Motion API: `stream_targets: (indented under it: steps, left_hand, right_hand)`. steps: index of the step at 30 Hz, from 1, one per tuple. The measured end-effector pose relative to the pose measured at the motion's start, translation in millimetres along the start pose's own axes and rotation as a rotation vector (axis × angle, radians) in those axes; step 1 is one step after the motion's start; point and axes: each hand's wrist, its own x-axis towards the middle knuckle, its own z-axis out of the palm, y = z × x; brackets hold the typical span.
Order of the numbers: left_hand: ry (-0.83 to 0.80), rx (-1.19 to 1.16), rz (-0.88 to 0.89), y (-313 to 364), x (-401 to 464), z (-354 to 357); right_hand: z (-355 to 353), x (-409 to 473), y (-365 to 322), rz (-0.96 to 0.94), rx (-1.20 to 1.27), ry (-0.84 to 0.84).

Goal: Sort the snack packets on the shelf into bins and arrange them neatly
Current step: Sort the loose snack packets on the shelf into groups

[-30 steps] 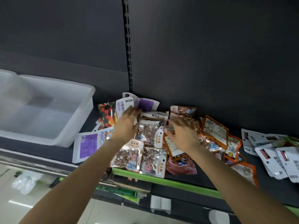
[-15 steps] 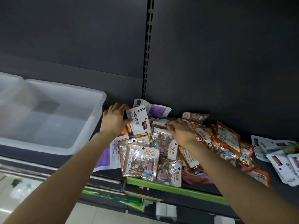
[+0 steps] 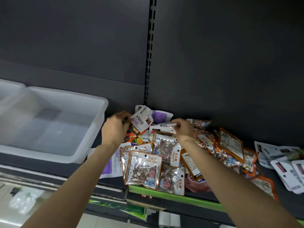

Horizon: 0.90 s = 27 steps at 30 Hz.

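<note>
1. Head view, largest item first: dark shelf with a green front strip; everything in the task sits on it.
2. Translucent bin at 9 o'clock of the frame, just beside the heap. I see no packets in it, so I judge sorting barely started.
3. Heap of snack packets at centre, overlapping and unsorted: clear "Stone Candy" pouches toward 6 o'clock, orange-edged ones toward 3 o'clock, loose white ones at the far 3 o'clock edge.
4. My left hand sits at the heap's 9 o'clock side, fingers curled and clamped on a white-and-purple packet, which is lifted and tilted, long axis running roughly 7 to 1 o'clock.
5. My right hand is at the heap's 12 o'clock edge, fingertips pinching the end of a white packet that lies flat, long axis 9 to 3 o'clock.
6. Key relation: bin lies at 9 o'clock of the left hand, with only its rim between. Left hand is clearly the nearer; I judge the next move is a short leftward carry over the rim.
</note>
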Motion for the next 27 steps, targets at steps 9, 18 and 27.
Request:
stream_targets:
  steps: [9,18,27]
  left_hand:
    - [0.11,-0.114,0.05,50,-12,15]
    - [-0.016,-0.117,0.236,192,-30,106]
    - [-0.134,-0.041,0.301,355,-66,229]
  right_hand:
    - [-73,-18,0,-0.195,0.07,0.119]
    - [-190,-42,121,-0.086,0.177,0.213]
    - [-312,-58,283,-0.011,0.189,0.404]
